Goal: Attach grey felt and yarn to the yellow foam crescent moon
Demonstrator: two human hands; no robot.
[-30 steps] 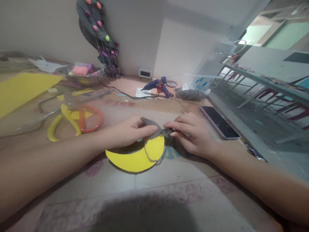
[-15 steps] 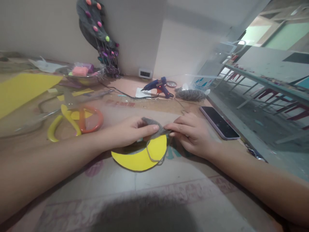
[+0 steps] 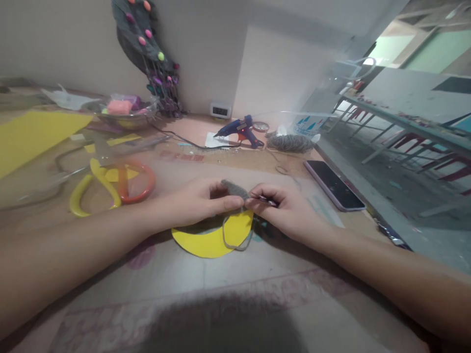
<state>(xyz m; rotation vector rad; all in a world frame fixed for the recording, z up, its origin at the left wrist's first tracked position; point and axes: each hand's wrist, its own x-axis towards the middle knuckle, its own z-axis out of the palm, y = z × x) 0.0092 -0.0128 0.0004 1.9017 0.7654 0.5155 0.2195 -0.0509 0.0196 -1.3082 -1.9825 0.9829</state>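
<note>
A yellow crescent moon cutout (image 3: 206, 244) stands just above the table, its upper horn covered in grey yarn (image 3: 235, 190). My left hand (image 3: 206, 198) is closed on this grey-covered end, thumb in front and fingers behind. Close against it, my right hand (image 3: 275, 203) pinches the grey yarn at the edge of the wrapped part; its fingertips are partly hidden. A loose loop of yarn (image 3: 225, 236) hangs down over the yellow face.
Scissors (image 3: 138, 198) with yellow and orange handles lie left. Behind are a blue glue gun (image 3: 235, 128), a grey yarn skein (image 3: 290, 143), a small clock (image 3: 221, 110) and a bowl (image 3: 125, 117). A phone (image 3: 333, 185) lies right. A decorated grey moon (image 3: 136, 44) leans on the wall.
My right hand has turned and moved slightly left, its fingers now curled tight against the wrapped end. My left hand keeps its grip. The whole view has shifted slightly.
</note>
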